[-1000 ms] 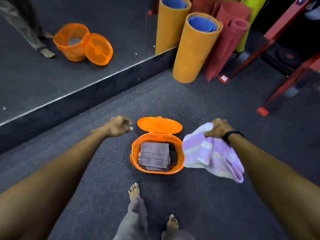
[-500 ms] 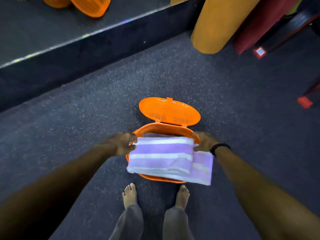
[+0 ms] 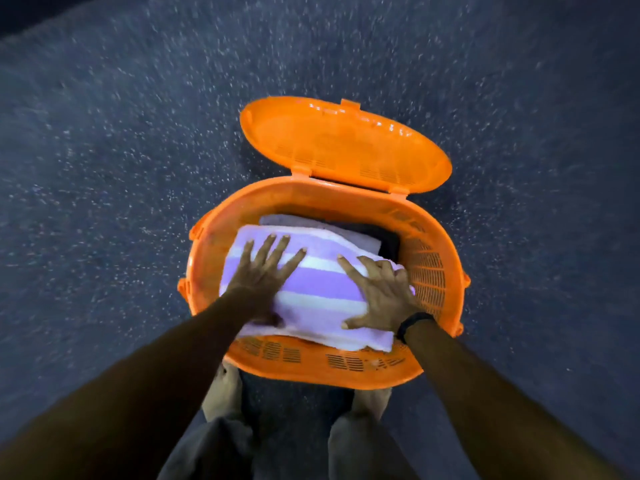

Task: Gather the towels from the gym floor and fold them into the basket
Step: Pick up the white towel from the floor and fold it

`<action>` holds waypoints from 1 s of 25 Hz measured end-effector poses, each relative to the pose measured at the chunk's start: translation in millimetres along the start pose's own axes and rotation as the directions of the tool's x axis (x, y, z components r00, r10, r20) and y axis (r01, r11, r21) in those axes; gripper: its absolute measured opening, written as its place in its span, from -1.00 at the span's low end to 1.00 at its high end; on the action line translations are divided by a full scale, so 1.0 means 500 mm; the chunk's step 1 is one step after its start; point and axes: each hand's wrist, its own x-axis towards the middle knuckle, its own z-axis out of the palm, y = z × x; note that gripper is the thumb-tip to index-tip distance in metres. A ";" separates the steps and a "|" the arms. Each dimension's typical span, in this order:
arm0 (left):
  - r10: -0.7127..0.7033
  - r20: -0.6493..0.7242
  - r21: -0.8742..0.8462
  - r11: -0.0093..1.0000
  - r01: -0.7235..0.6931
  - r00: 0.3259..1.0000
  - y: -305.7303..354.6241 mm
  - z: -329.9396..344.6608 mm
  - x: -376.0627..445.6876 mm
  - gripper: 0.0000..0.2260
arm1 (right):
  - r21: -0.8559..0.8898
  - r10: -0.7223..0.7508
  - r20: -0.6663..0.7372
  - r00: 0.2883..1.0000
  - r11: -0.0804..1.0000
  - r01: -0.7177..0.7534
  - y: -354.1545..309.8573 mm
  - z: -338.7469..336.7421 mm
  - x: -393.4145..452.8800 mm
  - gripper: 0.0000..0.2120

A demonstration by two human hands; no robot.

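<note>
View: I look straight down from my head at my two bare arms reaching into a basket on the floor.
Basket: an oval orange plastic laundry basket (image 3: 426, 271) with slotted walls stands on the floor just in front of my feet.
Lid: its hinged orange plastic lid (image 3: 343, 143) is swung open and lies back on the far side.
Towel: a folded purple and white striped terry towel (image 3: 318, 289) lies inside the basket at the top, its near edge resting over the near rim.
Left hand: my left hand (image 3: 263, 271) lies flat on the left half of the striped towel, fingers straight and spread wide, pressing down.
Right hand: my right hand (image 3: 377, 292) lies flat on the right half, fingers spread, thumb out along the near edge; a black band (image 3: 414, 323) circles that wrist.
Beneath: a folded grey towel (image 3: 346, 230) shows under the striped one at the far side, with something dark beside it that I cannot make out.
Floor: dark speckled rubber gym flooring (image 3: 138, 168) surrounds the basket.
Legs: my grey trouser legs (image 3: 221, 441) show at the bottom edge.
</note>
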 end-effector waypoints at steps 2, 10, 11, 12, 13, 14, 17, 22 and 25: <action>0.018 -0.019 0.065 0.998 -0.016 1.000 -0.014 0.059 0.028 0.47 | 0.014 0.012 -0.047 0.999 1.000 -0.011 -0.005 0.059 0.002 0.26; 0.062 -0.123 0.084 0.995 -0.051 0.990 -0.027 0.118 0.081 0.54 | 0.067 0.096 -0.116 0.989 0.994 -0.089 -0.020 0.130 0.061 0.45; 0.044 -0.088 0.070 0.997 -0.038 0.995 -0.027 0.096 0.063 0.55 | 0.083 0.108 -0.062 0.992 0.991 -0.103 -0.020 0.107 0.042 0.46; 0.039 -0.034 0.032 0.999 -0.038 0.999 -0.029 0.070 0.044 0.55 | 0.100 0.100 -0.032 0.995 0.990 -0.096 -0.020 0.086 0.023 0.46; 0.061 0.006 -0.005 0.998 -0.061 0.998 -0.029 0.039 0.022 0.53 | 0.126 0.072 -0.009 0.997 0.989 -0.071 -0.020 0.059 0.005 0.43; 0.079 0.036 -0.008 0.997 -0.079 0.996 -0.028 -0.010 -0.008 0.48 | 0.167 0.056 -0.012 0.998 0.984 -0.054 -0.020 0.016 -0.019 0.35; 0.023 0.002 -0.107 0.994 -0.022 1.000 -0.024 -0.207 -0.105 0.15 | 0.392 0.078 0.034 0.996 0.916 -0.085 -0.021 -0.184 -0.109 0.01; -0.020 -0.187 -0.289 0.957 -0.035 0.982 -0.031 -0.618 -0.279 -0.02 | 0.522 0.156 -0.156 0.975 0.851 -0.053 0.004 -0.633 -0.243 -0.17; -0.111 -0.319 -0.393 0.919 -0.025 0.941 -0.043 -0.900 -0.411 -0.04 | 0.577 0.255 -0.291 0.922 0.816 -0.043 0.011 -0.947 -0.369 -0.30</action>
